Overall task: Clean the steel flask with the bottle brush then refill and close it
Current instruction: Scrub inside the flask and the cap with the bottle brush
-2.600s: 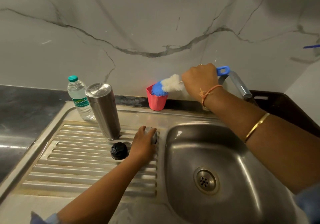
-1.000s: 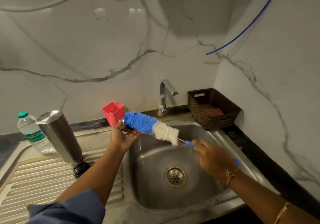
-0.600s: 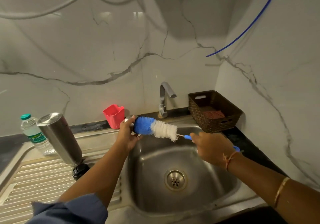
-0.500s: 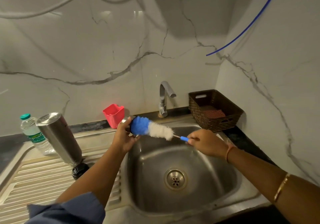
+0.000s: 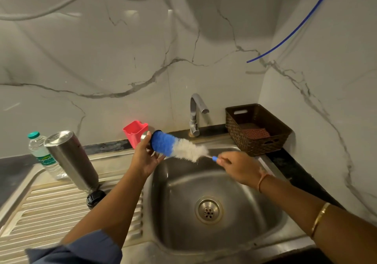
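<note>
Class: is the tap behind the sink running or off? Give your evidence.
Off: no stream falls from the spout of the tap into the sink below it.

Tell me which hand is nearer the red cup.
Left. The left hand holds a steel cap right in front of the red cup; the right hand grips the brush handle over the sink, well to the cup's right.

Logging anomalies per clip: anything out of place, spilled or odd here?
Nothing spilled or damaged. One oddity: the brush, held by the right hand, is pushed into a steel cap in the left hand, not the flask. The flask stands on the drainboard, its tilt likely lens distortion, with a black lid at its foot.
</note>
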{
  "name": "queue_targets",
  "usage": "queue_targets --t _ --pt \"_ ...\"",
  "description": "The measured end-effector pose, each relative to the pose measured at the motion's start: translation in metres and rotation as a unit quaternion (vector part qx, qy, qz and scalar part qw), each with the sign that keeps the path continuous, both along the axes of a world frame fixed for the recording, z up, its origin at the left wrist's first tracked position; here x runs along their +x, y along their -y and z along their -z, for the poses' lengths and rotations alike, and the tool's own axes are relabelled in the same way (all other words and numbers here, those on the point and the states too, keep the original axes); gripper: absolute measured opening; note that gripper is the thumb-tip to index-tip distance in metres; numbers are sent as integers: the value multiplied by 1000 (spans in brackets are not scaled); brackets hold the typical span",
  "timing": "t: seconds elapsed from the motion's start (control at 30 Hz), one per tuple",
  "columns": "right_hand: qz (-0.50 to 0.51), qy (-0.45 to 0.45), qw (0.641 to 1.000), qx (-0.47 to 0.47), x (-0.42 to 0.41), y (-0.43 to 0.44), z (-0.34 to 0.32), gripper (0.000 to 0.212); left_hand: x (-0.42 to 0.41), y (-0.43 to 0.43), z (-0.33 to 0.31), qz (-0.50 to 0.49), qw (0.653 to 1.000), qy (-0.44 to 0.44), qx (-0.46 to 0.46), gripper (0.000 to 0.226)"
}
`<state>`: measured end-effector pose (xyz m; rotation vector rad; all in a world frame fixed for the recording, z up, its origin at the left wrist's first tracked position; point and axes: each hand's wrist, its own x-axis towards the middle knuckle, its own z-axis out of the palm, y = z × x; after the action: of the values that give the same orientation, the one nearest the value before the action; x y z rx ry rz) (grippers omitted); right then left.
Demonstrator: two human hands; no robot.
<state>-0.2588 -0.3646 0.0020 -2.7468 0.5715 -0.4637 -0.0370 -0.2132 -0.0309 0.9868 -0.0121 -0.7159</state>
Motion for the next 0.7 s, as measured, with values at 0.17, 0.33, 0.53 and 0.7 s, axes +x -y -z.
queue_targets --t 0.17,0.33,0.53,0.7 --pt "-33 4 998 -52 0 5 2 18 3 -5 12 13 1000 14 21 25" --pt "-96 25 949 -298 -4 18 4 22 -3 -1 12 -7 999 -5 44 31" --pt "-32 -20 965 258 4 -4 -8 24 6 -7 5 8 1000 -7 5 25" --pt "-90 23 910 -403 -2 13 2 22 1 0 -1 -18 998 -15 65 25"
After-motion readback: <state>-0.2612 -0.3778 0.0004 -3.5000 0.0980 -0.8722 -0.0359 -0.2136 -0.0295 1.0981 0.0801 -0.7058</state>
